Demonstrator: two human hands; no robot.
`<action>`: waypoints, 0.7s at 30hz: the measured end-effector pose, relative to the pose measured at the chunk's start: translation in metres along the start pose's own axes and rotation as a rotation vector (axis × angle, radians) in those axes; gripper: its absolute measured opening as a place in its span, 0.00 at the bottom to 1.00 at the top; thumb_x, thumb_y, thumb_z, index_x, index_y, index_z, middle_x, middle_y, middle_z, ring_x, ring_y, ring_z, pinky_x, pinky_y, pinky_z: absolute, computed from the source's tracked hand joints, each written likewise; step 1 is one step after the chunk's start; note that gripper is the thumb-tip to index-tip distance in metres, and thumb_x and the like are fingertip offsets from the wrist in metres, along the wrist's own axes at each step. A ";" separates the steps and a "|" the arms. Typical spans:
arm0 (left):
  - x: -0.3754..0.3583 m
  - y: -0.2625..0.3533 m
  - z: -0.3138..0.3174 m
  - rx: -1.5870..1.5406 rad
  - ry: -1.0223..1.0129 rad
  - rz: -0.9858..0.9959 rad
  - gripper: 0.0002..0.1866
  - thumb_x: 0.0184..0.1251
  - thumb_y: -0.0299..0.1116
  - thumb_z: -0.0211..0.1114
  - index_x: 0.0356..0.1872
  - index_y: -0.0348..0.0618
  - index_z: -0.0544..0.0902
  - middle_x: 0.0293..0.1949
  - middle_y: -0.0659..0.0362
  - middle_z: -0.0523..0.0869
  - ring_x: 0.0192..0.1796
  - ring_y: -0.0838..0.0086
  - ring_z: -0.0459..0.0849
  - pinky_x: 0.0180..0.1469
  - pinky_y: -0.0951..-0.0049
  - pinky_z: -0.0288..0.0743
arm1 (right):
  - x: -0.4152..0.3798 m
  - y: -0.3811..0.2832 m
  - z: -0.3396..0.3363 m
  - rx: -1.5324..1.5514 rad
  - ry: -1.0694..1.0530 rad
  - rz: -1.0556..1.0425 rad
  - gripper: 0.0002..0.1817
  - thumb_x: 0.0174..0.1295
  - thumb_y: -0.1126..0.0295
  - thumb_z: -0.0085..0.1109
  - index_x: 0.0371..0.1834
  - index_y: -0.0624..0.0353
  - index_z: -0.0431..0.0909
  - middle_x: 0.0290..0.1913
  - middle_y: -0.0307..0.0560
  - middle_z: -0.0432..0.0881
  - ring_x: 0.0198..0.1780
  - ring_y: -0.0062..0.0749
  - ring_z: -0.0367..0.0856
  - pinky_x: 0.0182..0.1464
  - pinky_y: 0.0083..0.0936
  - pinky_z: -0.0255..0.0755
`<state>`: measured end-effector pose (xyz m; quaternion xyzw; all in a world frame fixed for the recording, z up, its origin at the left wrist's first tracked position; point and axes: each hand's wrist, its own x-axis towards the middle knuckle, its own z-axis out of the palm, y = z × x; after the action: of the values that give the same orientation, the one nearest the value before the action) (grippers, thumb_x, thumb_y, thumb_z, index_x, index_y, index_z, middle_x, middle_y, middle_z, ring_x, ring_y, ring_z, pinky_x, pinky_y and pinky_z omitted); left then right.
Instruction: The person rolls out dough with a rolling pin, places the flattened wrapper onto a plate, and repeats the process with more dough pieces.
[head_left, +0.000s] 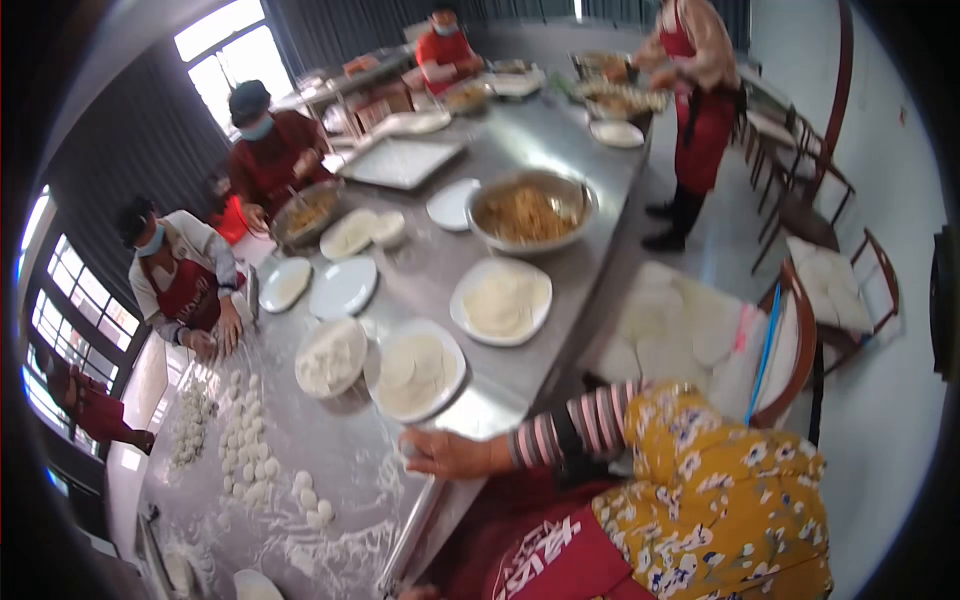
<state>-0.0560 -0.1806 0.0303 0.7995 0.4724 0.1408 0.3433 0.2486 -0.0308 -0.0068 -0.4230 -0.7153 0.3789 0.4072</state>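
Resting r. hand (450,453) on floured table (340,450).

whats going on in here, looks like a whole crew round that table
Several people work dough at a long steel table. The wearer's right hand rests on the table edge beside a plate of round wrappers; the left hand is barely in view at the bottom edge. Rows of small dough pieces lie in flour nearby. A large bowl of filling sits mid-table. Across, a person in a striped apron presses dough, and others stand further down.
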 end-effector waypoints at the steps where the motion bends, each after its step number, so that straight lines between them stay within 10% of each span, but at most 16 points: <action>1: 0.026 0.025 -0.004 -0.034 -0.035 -0.006 0.13 0.59 0.30 0.64 0.44 0.37 0.79 0.39 0.48 0.82 0.40 0.62 0.82 0.44 0.67 0.75 | 0.001 0.000 0.003 -0.044 0.109 -0.140 0.20 0.62 0.62 0.56 0.50 0.62 0.62 0.30 0.60 0.76 0.34 0.55 0.78 0.33 0.40 0.71; 9: 0.142 0.144 0.011 -0.010 -0.080 0.394 0.13 0.54 0.26 0.65 0.42 0.42 0.80 0.32 0.53 0.82 0.32 0.59 0.83 0.35 0.65 0.76 | 0.013 -0.004 0.029 -0.230 0.535 -0.311 0.19 0.58 0.69 0.60 0.48 0.63 0.64 0.30 0.56 0.73 0.29 0.53 0.75 0.30 0.38 0.70; 17: 0.145 0.136 0.027 -0.078 -0.107 0.456 0.13 0.52 0.20 0.66 0.41 0.36 0.80 0.34 0.53 0.82 0.32 0.67 0.83 0.34 0.73 0.76 | -0.008 0.001 0.024 -0.206 0.378 -0.190 0.22 0.58 0.68 0.61 0.50 0.62 0.63 0.33 0.56 0.74 0.31 0.54 0.78 0.31 0.40 0.71; 21: 0.166 0.189 0.031 0.038 -0.133 0.580 0.18 0.56 0.25 0.61 0.49 0.50 0.79 0.38 0.52 0.80 0.37 0.60 0.82 0.37 0.67 0.76 | -0.003 -0.008 0.030 -0.114 0.477 -0.173 0.20 0.58 0.66 0.60 0.45 0.63 0.62 0.33 0.60 0.74 0.33 0.57 0.77 0.30 0.43 0.70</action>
<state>0.1710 -0.1118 0.1204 0.9149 0.2031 0.1715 0.3039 0.2202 -0.0426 -0.0124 -0.4600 -0.6526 0.1914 0.5708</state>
